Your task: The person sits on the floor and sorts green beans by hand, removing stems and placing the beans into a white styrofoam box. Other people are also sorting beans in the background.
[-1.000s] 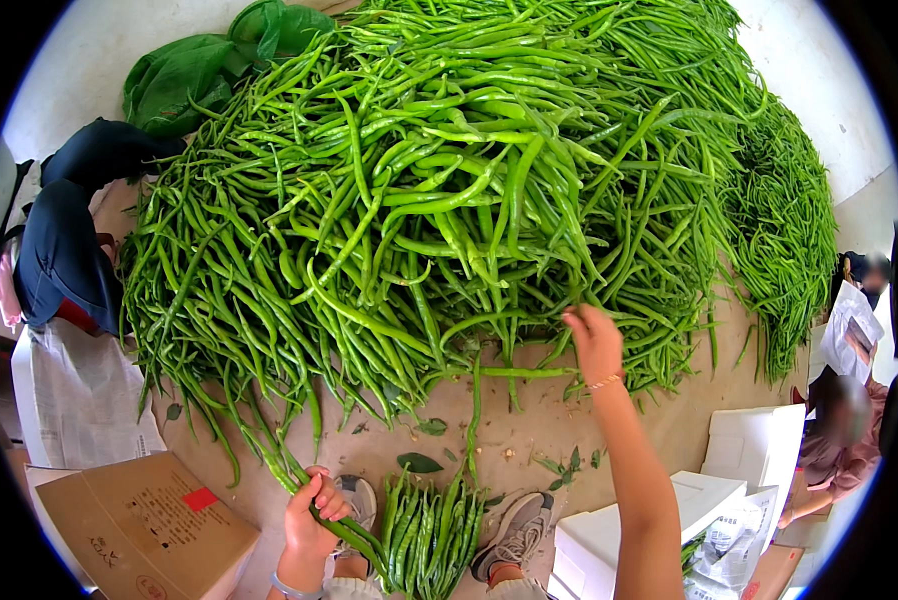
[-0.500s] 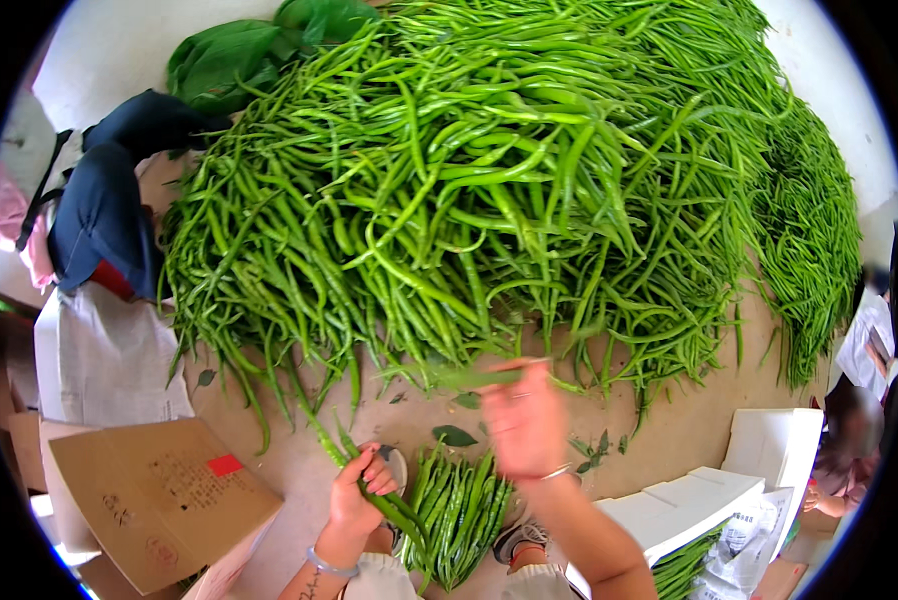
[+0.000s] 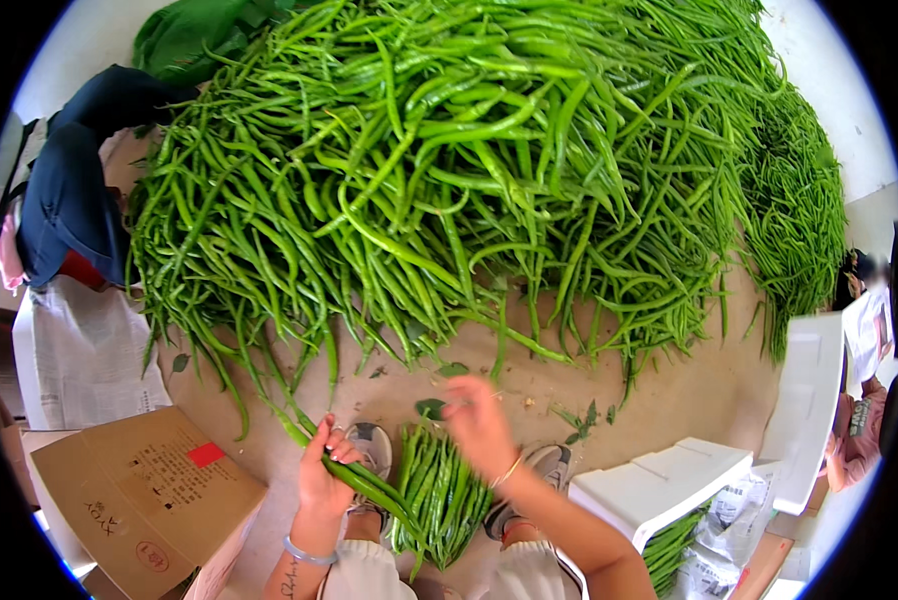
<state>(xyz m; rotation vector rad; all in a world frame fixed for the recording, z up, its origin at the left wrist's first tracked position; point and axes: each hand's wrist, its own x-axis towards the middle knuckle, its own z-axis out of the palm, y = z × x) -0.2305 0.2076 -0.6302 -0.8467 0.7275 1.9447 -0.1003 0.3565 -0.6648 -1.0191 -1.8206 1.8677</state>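
Long green chili peppers point(image 3: 364, 482) lie in my left hand point(image 3: 329, 470), whose fingers are closed round them; their tips slant down toward the neat bundle of chili peppers point(image 3: 439, 500) on the floor between my shoes. My right hand point(image 3: 481, 430) hovers above that bundle, beside a loose leaf point(image 3: 430, 408). Motion smears its fingers, so I cannot make out whether anything is in them. Beyond both hands rises a large heap of green chili peppers point(image 3: 399, 200), with a few hanging out over its near edge.
A cardboard box point(image 3: 144, 500) stands at the near left, below a white sack point(image 3: 89, 350). To the right is a white foam box point(image 3: 669, 485) with chili peppers inside. One person in dark trousers point(image 3: 69, 200) sits far left, another person point(image 3: 859, 430) far right.
My right hand has come down and left toward the bundle; the pepper seen in it earlier no longer shows there. My left hand still grips its peppers. The whole view has shifted slightly.
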